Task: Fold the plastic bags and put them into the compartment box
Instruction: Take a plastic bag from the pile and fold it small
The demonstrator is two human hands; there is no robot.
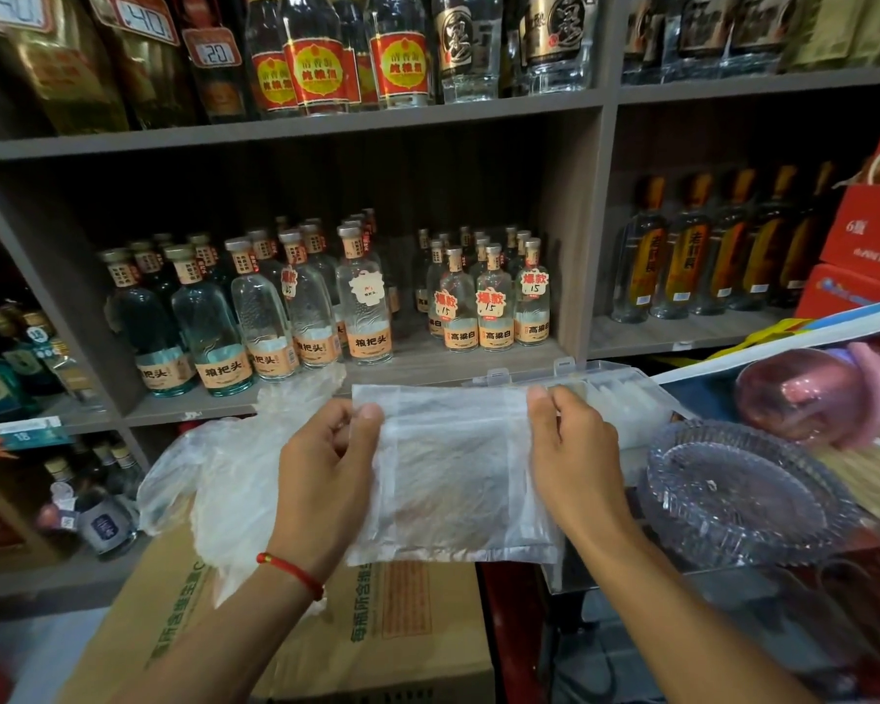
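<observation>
A: Where is the plastic bag point(453, 470) right now?

B: Held up flat in the air, just in front of the clear compartment box point(580, 393), which sits behind it and a little to its right. The left hand point(326, 480) pinches the bag's upper left edge between thumb and curled fingers; the right hand point(570, 459) pinches the upper right edge the same way.

A: How will it handle?

B: I'd judge it very light, thin and limp. It looks slick, so a fold could spring open or slide unless the creases are pressed. It already looks narrowed into a band, with overlapping layers showing through.

A: Best place to hold?

B: At the top corners, as now, keeping it taut; then bring one edge across to the other.

A: Anything close to the box?

B: A glass ashtray point(742, 490) sits just right of the box, nearer the person. To the box's left, a heap of loose plastic bags point(214, 480) lies on a cardboard carton point(377, 642). Liquor bottles point(362, 297) fill the shelves behind the box.
</observation>
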